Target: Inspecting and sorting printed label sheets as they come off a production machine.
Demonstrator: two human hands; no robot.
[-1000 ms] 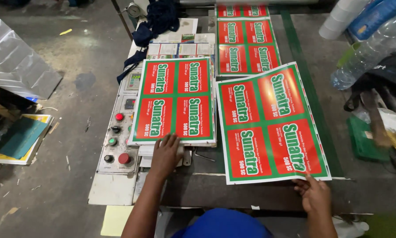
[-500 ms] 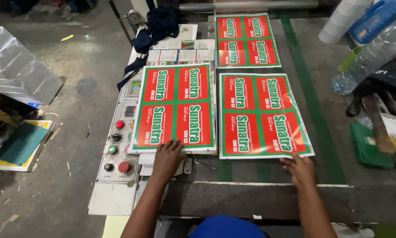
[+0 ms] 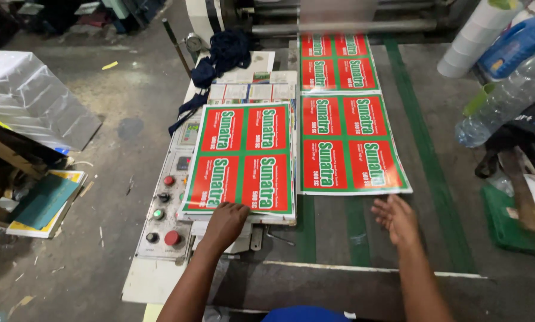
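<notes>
While left hand (image 3: 224, 222) presses stack (image 3: 243, 158), right-hand fingers (image 3: 382, 209) spread below sheet (image 3: 348, 143).

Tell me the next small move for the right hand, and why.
Probably reach forward and take the near edge of the loose sheet. The right hand hovers open just short of that edge, touching nothing, while the left hand rests on the near edge of the stack beside it.
</notes>
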